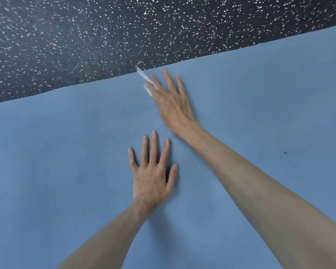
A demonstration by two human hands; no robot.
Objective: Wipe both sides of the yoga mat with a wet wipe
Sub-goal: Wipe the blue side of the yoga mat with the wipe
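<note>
Currently the blue yoga mat [66, 171] lies flat on the speckled floor [85, 35], long axis left to right, far edge just beyond the right hand [173, 101]. That hand — fingers straight — presses a white wet wipe [146, 82] near this edge. Left hand [151, 171], splayed flat, rests nearer the person. Unwiped mat extends either way along the axis.

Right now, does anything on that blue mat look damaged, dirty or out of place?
Mostly no. The mat lies flat, both hands spread on it, the wipe under the right hand. One small dark speck sits at right; I cannot tell whether dirt or a nick.
</note>
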